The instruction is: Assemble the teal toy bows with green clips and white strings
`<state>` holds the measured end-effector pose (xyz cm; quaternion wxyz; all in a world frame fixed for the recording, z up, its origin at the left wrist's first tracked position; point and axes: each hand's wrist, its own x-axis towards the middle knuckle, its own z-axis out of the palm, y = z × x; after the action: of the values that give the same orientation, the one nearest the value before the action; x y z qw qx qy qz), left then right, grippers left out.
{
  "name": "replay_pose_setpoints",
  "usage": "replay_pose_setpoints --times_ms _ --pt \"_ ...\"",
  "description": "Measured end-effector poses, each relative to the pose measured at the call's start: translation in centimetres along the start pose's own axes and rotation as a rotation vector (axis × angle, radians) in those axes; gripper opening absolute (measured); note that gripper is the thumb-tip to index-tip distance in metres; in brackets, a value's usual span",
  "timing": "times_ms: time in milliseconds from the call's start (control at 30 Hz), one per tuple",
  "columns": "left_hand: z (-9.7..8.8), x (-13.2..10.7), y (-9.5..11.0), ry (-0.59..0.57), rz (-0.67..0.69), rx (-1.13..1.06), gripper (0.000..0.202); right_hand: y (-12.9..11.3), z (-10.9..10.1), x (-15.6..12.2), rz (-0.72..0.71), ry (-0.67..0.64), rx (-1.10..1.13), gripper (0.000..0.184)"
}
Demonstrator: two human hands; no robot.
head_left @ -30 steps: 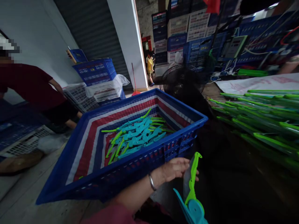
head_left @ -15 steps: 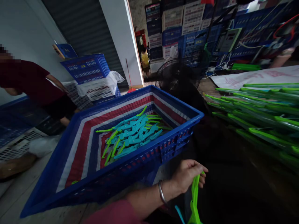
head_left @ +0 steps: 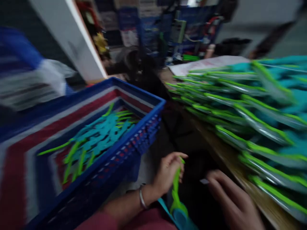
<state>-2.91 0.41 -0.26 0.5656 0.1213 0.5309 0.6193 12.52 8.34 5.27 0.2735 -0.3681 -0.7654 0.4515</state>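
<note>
My left hand (head_left: 168, 172), with a metal bangle at the wrist, is closed on the narrow bright-green end of a green-and-teal plastic piece (head_left: 177, 195). The piece hangs down in front of me, and its wider teal lower part runs out of the frame. At the lower right, my blurred right hand (head_left: 233, 199) is closed, pinching a small pale scrap (head_left: 204, 181) at the fingertips; its kind is too blurred to tell. The hands are apart, with the right one beside the table edge.
A blue crate (head_left: 150, 131) with a striped lining stands at left, holding a heap of teal-and-green pieces (head_left: 96, 137). On the right, a wooden-edged table (head_left: 216, 156) bears many similar green-rimmed pieces (head_left: 259, 121). A dark fan (head_left: 136, 64) stands behind.
The view has swung right, so the crate sits further left and more of the table shows. My right hand has come into view with the pale scrap. The left hand still grips the plastic piece.
</note>
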Motion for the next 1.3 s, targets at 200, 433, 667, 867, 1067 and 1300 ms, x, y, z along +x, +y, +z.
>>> replay_pose_setpoints --times_ms 200,433,667,867,1067,1300 --pt "0.0 -0.6 0.3 -0.107 0.124 -0.098 0.030 -1.8 2.3 0.9 0.140 0.042 0.284 0.025" --pt "0.4 -1.4 0.9 -0.270 0.205 -0.186 0.043 -2.9 3.5 -1.2 0.096 0.061 0.342 0.024" --pt "-0.3 -1.8 1.1 -0.330 0.148 -0.199 0.045 -3.5 4.4 -2.3 -0.056 0.073 0.269 0.014" --pt "-0.3 -2.0 1.1 -0.346 0.178 -0.168 0.044 -3.6 4.5 -2.3 -0.053 0.070 0.260 0.013" --pt "-0.3 -2.2 1.1 -0.331 0.166 -0.157 0.045 -3.5 4.8 -2.5 -0.097 0.056 0.232 0.015" --pt "0.0 -2.0 0.7 -0.380 0.150 -0.212 0.045 -3.2 5.0 -2.2 -0.182 0.078 0.133 0.016"
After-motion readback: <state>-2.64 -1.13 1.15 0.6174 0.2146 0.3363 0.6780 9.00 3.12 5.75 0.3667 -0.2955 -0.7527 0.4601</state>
